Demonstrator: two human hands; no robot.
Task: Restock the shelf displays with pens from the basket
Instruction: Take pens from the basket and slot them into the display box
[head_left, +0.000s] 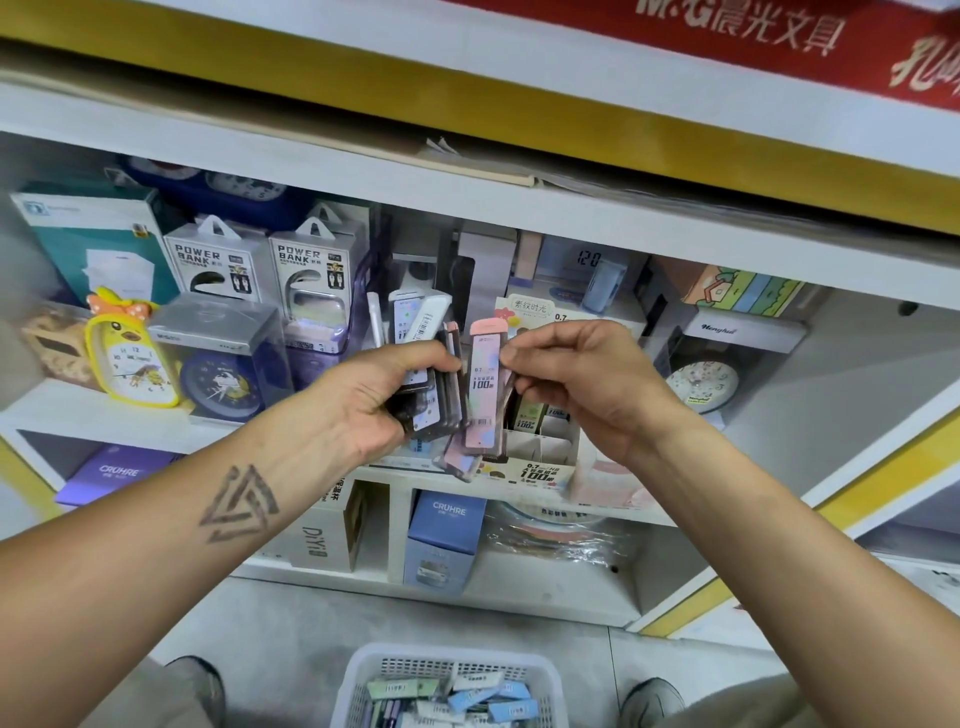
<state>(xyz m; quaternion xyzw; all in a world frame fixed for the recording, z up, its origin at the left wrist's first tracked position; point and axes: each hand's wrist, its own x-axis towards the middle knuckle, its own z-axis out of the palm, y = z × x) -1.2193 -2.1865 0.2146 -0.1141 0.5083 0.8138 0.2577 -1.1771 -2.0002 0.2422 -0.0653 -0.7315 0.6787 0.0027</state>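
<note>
My left hand (382, 397) grips a fanned bundle of several slim packs (434, 410) in front of the middle shelf. My right hand (582, 379) pinches one pink pack (484, 384), held upright just right of the bundle. Behind both hands stands a white cardboard display box (540, 467) with compartments, a few packs standing in it. On the floor below, a white plastic basket (363, 675) holds several green, blue and white packs (488, 699).
Power bank boxes (218, 265), a yellow duck clock (130, 358) and a blue clock in a clear case (223, 384) fill the shelf to the left. A white round clock (701, 382) stands at the right. Blue boxes (447, 540) sit on the lower shelf. My shoes flank the basket.
</note>
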